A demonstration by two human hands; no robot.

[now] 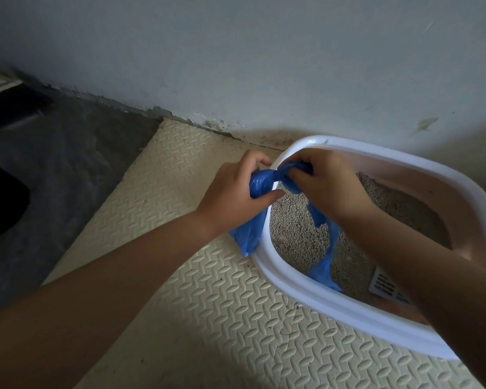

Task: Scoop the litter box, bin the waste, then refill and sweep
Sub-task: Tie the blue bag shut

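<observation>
A blue plastic bag (260,182) is stretched between both hands above the left rim of the litter box (314,297). My left hand (233,189) grips one twisted end, and its lower part hangs outside the box. My right hand (324,183) pinches the other end, with a strip of bag trailing down over the grey litter (295,231). The box has a white rim and pinkish inner walls. A white slotted scoop (382,284) lies in the litter, partly hidden under my right forearm.
The box stands on a cream textured foam mat (222,318) against a pale wall (264,66). Dark grey concrete floor (68,164) lies to the left, with a black object (0,203) at the far left edge.
</observation>
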